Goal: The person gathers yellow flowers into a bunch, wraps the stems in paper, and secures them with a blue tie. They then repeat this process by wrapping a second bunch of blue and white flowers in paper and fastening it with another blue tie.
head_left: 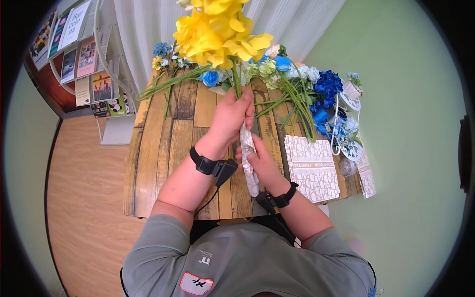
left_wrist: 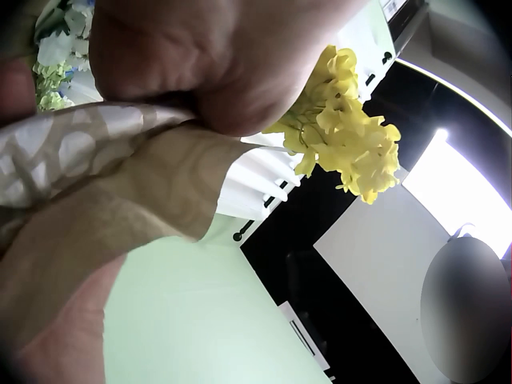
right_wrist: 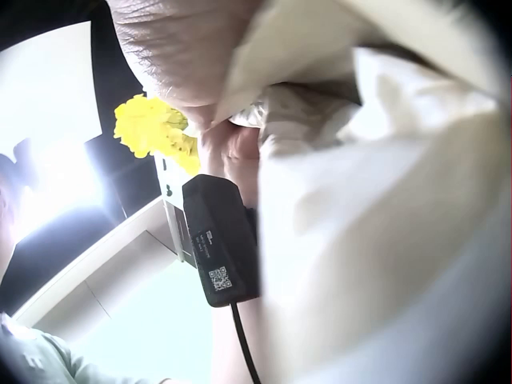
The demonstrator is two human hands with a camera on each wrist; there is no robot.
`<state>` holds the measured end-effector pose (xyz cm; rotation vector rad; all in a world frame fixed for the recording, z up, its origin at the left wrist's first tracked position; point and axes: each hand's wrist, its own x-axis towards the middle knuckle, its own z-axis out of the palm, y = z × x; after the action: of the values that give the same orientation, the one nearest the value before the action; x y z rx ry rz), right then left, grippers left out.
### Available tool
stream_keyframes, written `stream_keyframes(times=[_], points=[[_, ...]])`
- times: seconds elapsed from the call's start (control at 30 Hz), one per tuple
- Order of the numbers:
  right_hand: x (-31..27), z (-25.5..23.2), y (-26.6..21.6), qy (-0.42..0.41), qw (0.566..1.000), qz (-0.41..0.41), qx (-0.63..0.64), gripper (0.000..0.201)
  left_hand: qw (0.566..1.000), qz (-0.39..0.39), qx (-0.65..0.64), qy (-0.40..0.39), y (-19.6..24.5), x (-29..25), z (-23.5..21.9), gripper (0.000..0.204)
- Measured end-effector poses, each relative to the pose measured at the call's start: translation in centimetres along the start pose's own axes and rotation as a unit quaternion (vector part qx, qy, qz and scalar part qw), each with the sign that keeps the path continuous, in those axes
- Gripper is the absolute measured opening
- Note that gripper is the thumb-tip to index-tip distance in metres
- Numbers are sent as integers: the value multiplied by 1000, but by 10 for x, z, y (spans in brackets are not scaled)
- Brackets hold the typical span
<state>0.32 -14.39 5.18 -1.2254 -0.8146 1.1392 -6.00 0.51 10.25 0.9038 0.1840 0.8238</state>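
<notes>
While your left hand is gripping the green stems of the yellow flower bunch above the wooden surface, your right hand is pinching the patterned wrapping paper around their lower ends. The wrap looks only partly done (paper gathered, nothing tying it yet). You are holding the bunch lengthwise away from you, blooms pointing toward the far edge and the stem ends toward your body.

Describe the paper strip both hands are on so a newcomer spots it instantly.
Start at the wooden plank table, mid-front. Under the big yellow flower bunch, the left hand grips the stems and the right hand holds the rolled white patterned paper strip. Unlike the flat patterned paper sheets alongside, it's twisted and lifted.
</notes>
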Motion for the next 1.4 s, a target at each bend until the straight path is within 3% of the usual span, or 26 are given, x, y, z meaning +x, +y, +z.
stream_keyframes(times=[0.03, 0.07, 0.1, 0.17, 0.27, 0.47, 0.6, 0.7, 0.8, 0.9, 0.93, 1.0, 1.1, 1.13, 1.2, 1.33, 1.4], points=[[5, 2, 6, 27, 987, -133, -88, 38, 1000, -1, -1, 1, 0, 0, 0, 12], [8, 2, 9, 52, 948, -264, -173, 39, 1000, -7, -4, 19, 0, 1, 1, 10], [5, -4, 6, 53, 948, -262, -174, 39, 999, -13, -7, 36, 1, 1, 2, 9], [-3, -10, -18, 40, 955, -105, -274, 32, 999, -7, 11, 40, -6, 7, -3, 8], [2, -22, -16, 94, 970, -98, -200, 34, 999, -16, 17, 37, -9, 9, -8, 9], [11, -42, -15, 83, 985, -30, -146, 34, 999, -31, 10, 15, -9, 10, -9, 16], [6, -38, -25, 81, 976, -21, -202, 35, 999, -9, 26, 18, -14, 12, -10, 19], [5, -27, -25, 103, 971, -67, -207, 32, 997, 9, 80, 2, -22, 19, -17, 18], [8, -20, -19, 113, 946, -63, -296, 30, 998, 15, 47, 44, -24, 19, -15, 20], [6, 5, -22, 100, 842, -152, -508, 40, 996, 37, 22, 76, -30, 18, -16, 19], [7, 10, -15, 100, 841, -153, -509, 40, 996, 37, 21, 76, -30, 16, -14, 19], [9, 17, -3, 164, 775, -286, -539, 53, 991, 43, -72, 106, -27, 10, -9, 18], [15, 9, 2, 141, 770, -259, -566, 62, 988, 39, -92, 120, -30, 12, -11, 16], [16, 7, -1, 140, 769, -260, -567, 62, 988, 39, -93, 120, -29, 11, -9, 16], [17, 3, -6, 130, 782, -175, -583, 58, 987, 20, -99, 128, -28, 9, -4, 18], [19, -14, -11, 116, 811, -247, -518, 42, 989, 6, -131, 69, -23, 12, -11, 22], [15, -33, -15, 1, 947, -51, -317, 31, 993, 4, -115, -22, -14, 12, -14, 21]])
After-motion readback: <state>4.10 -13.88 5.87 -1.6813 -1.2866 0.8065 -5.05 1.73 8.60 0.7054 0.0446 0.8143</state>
